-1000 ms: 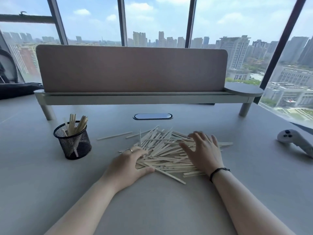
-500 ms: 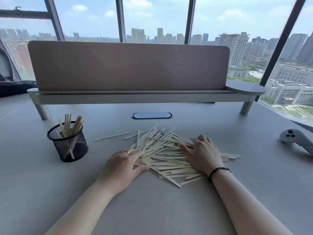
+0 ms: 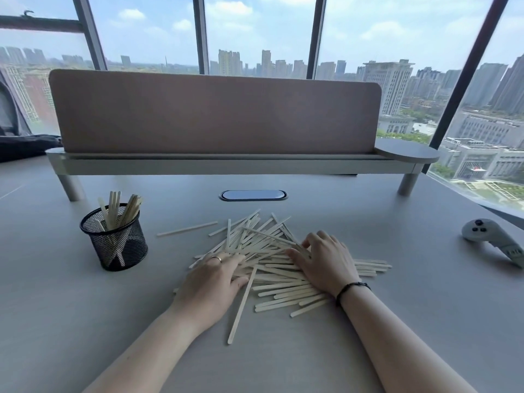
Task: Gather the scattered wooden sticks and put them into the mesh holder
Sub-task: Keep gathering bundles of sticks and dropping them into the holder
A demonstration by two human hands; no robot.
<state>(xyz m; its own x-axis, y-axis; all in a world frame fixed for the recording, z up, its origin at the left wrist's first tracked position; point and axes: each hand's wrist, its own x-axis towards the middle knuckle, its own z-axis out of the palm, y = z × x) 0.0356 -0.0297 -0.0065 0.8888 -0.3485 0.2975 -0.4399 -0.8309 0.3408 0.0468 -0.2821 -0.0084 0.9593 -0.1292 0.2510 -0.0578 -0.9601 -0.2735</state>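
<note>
I see my left hand (image 3: pixel 214 279) flat, palm down, fingers spread | right hand (image 3: pixel 323 262) just beside it, palm down, fingers curled | forearms bare

grey desk (image 3: pixel 368 350) | on it: stick pile (image 3: pixel 272 251), mesh holder (image 3: pixel 114 236), controller (image 3: pixel 492 239), screen shelf (image 3: pixel 226 164)

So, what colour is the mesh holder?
Black; the holder shows clearly in the head view, the only one.

One mesh holder (image 3: pixel 114 236), one game controller (image 3: pixel 492 241), two hands, one stick pile (image 3: pixel 272 251), sticks too many to count.
</note>
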